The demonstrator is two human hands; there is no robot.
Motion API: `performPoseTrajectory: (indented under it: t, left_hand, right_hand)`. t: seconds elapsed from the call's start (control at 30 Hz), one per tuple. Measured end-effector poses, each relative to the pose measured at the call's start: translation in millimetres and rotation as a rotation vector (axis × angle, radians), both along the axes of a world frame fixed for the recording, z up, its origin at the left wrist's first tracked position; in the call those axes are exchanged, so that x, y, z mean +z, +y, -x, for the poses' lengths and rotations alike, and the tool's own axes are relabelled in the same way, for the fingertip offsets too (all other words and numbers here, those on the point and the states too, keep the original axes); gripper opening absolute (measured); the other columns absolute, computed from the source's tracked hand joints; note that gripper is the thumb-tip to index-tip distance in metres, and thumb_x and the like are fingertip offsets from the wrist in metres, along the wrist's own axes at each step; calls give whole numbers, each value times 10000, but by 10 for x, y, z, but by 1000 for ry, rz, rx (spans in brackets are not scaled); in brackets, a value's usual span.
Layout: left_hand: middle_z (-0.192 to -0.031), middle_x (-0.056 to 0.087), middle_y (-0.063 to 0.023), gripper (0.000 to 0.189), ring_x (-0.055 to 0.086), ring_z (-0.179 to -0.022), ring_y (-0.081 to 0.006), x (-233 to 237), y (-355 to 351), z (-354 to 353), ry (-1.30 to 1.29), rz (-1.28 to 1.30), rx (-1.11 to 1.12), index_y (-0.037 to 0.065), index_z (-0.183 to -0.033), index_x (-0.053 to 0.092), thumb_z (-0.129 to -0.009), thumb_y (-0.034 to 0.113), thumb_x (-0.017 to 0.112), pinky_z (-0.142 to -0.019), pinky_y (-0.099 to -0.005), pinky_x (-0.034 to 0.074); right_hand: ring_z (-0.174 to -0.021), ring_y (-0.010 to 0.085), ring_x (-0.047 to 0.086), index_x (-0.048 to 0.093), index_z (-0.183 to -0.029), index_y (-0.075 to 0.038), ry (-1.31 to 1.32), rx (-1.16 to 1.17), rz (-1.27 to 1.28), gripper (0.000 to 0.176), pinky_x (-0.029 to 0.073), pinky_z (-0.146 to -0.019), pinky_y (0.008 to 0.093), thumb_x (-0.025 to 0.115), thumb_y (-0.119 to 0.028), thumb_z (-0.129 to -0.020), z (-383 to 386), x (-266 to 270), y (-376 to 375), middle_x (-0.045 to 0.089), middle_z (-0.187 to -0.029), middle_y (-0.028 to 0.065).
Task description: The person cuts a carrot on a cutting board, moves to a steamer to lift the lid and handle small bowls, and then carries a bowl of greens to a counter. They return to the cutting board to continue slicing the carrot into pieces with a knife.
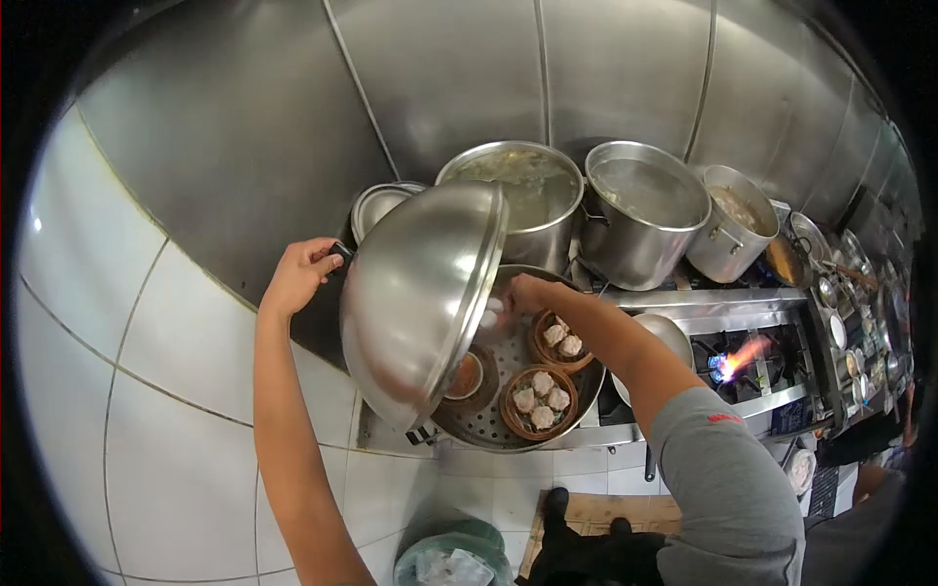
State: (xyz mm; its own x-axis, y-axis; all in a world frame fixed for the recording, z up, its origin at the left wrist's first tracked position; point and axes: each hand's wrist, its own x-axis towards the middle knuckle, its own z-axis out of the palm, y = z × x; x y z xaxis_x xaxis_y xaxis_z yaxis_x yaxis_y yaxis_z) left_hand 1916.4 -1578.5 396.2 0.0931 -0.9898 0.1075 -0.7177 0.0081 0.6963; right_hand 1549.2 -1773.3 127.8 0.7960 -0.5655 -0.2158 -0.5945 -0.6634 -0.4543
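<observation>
My left hand (301, 272) is closed on the black knob of a large domed steel lid (415, 293), which is tilted up on its side over the left of a wide steamer pan (469, 428). My right hand (529, 296) reaches into the pan behind the lid's rim, fingers bent; what it holds, if anything, is hard to make out. Below it, two round bamboo baskets (507, 415) with pale dumplings (542, 418) sit on the perforated tray. A small bowl of reddish sauce (467, 375) lies at the left, partly behind the lid.
Large steel pots (638, 249) of liquid stand behind the pan. To the right, a burner shows a tall flame (746, 358) beside a pan (664, 337). Bowls and utensils crowd the far right, near another person's arm (868, 483). A lined bin (454, 552) stands below.
</observation>
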Motion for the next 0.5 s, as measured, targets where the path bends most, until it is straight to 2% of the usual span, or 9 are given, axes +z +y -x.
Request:
performPoseTrajectory:
  t: [0.07, 0.17, 0.23, 0.27, 0.33, 0.4, 0.43, 0.47, 0.5]
  left_hand:
    - [-953, 725, 2, 267, 640, -882, -102, 0, -18, 2, -24, -34, -16, 41, -1228, 747, -994, 148, 678, -761, -296, 530]
    - [-921, 716, -1, 265, 619, -824, -90, 29, 2, 109, 5, 15, -27, 14, -1209, 743, -978, 135, 695, -723, -281, 527]
    - [-925, 705, 5, 260, 618, -830, -88, 34, 18, 167, 7, 16, -35, 17, -1204, 737, -977, 137, 698, -722, -282, 531]
    - [-933, 708, 1, 265, 619, -834, -90, 11, 20, 153, 1, 37, -54, 11, -1206, 733, -977, 140, 697, -722, -280, 527]
    - [-942, 710, -2, 265, 620, -848, -92, 7, 20, 271, -12, 40, -75, 4, -1205, 728, -978, 138, 692, -730, -278, 518]
    - [-969, 713, -29, 252, 622, -875, -111, 64, 82, 525, 2, 36, -81, -25, -1175, 722, -967, 114, 688, -761, -303, 516]
    - [-969, 713, -29, 252, 622, -875, -111, 7, 76, 605, 2, 31, -115, -25, -1175, 722, -967, 114, 688, -761, -303, 516]
    - [-972, 708, -58, 252, 626, -878, -129, -43, 53, 662, -62, 86, -160, -45, -1165, 714, -960, 101, 691, -776, -316, 518]
    - [-974, 702, -86, 253, 630, -881, -147, -62, 29, 739, -127, 147, -207, -65, -1155, 707, -952, 87, 694, -791, -329, 520]
  right_hand:
    - [-875, 344, 747, 810, -998, -71, 129, 72, 197, 331, 589, -812, 443, 869, -206, -701, -15, -96, -18, 776, -908, 181]
    - [-951, 379, 747, 813, -1039, -64, 113, 81, 294, 310, 595, -815, 434, 819, -133, -737, 21, -139, -64, 777, -955, 198]
    - [-988, 384, 741, 804, -1061, -48, 323, 186, 441, 297, 589, -841, 453, 801, -151, -782, 113, 380, 145, 771, -972, 223]
    - [-988, 384, 741, 804, -1061, -48, 329, 165, 418, 297, 589, -841, 453, 801, -151, -782, 302, 572, 258, 771, -972, 223]
    - [-957, 380, 745, 791, -1074, -50, -104, -59, 244, 271, 593, -807, 439, 773, -169, -831, 801, 930, 554, 770, -938, 208]
    - [-834, 276, 758, 748, -1141, -7, -368, -165, 8, 296, 588, -756, 391, 750, -154, -884, 1402, 1630, 1307, 771, -918, 174]
    - [-796, 205, 752, 747, -1143, -8, -309, -321, -137, 250, 577, -727, 374, 717, -137, -931, 1664, 1904, 1664, 777, -924, 137]
    - [-790, 174, 740, 745, -1150, -10, -460, -255, -68, 242, 574, -710, 349, 732, -137, -945, 2031, 1769, 1857, 783, -951, 94]
    - [-791, 139, 715, 742, -1147, -9, -573, -301, -46, 222, 569, -699, 314, 739, -140, -968, 2353, 1665, 2161, 782, -980, 59]
